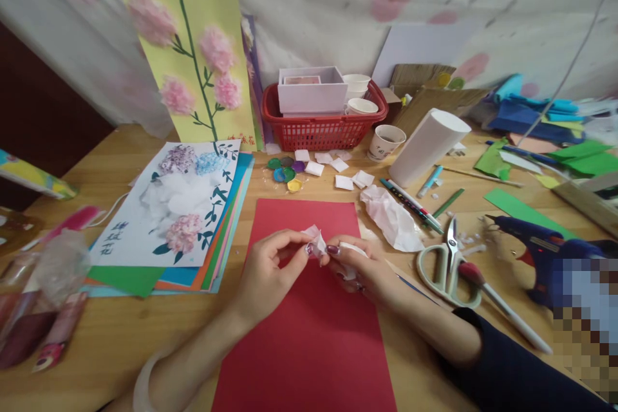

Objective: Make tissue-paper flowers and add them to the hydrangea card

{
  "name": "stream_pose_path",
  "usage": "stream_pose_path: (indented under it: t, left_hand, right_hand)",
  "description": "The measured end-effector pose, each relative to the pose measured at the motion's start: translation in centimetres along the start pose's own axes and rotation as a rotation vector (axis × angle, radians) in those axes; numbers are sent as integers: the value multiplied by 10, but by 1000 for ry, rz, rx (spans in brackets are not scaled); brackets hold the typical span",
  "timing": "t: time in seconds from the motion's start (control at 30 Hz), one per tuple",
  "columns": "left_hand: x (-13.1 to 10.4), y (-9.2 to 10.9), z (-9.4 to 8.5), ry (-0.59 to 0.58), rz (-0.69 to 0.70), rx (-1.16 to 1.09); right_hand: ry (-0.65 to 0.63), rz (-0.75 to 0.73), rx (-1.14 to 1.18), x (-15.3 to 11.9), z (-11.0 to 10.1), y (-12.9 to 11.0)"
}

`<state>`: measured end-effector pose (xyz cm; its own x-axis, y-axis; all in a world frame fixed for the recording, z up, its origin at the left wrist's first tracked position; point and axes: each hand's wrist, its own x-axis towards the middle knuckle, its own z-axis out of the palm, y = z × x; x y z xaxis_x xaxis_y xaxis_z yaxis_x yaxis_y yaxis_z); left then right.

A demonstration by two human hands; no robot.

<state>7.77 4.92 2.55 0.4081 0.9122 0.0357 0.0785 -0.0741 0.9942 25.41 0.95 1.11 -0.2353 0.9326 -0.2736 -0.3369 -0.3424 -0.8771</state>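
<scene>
Above a sheet of red paper [309,322], my two hands meet at a small crumpled piece of white tissue [316,239]. My left hand [276,268] pinches it between thumb and fingertips. The thumb and fingers of my right hand [362,270] close on its other side, and more white tissue [352,257] is tucked in that palm. Just right of the red sheet lies a loose crumpled tissue [392,219]. Small folded white tissue squares [344,182] are scattered beyond the sheet, near several colored paint caps [288,174].
Scissors [449,264], a brush [502,302] and a blue glue gun [535,238] lie at the right. A paper roll [429,145] and a paper cup [386,141] stand near the red basket [323,132]. Flower pictures [168,206] on colored sheets are at the left.
</scene>
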Motion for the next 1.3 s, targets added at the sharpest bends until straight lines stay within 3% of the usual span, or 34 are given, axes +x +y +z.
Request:
stream_pose_path:
  t: [0.23, 0.53, 0.9, 1.07, 1.17, 1.3]
  left_hand:
    - [3, 0, 1, 128, -39, -24]
    - [3, -7, -1, 94, -21, -51]
    - [3, 2, -6, 35, 142, 182]
    - [4, -2, -8, 157, 138, 240]
    - [1, -3, -8, 256, 242, 334]
    - [-5, 3, -4, 126, 474, 479]
  right_hand:
    - [7, 12, 5, 0, -2, 1]
    - [38, 17, 0, 0, -2, 3]
    - [44, 46, 12, 0, -1, 0]
    - [59, 24, 41, 0, 0, 1]
    - [71, -7, 11, 0, -1, 3]
    - [62, -29, -41, 1, -3, 5]
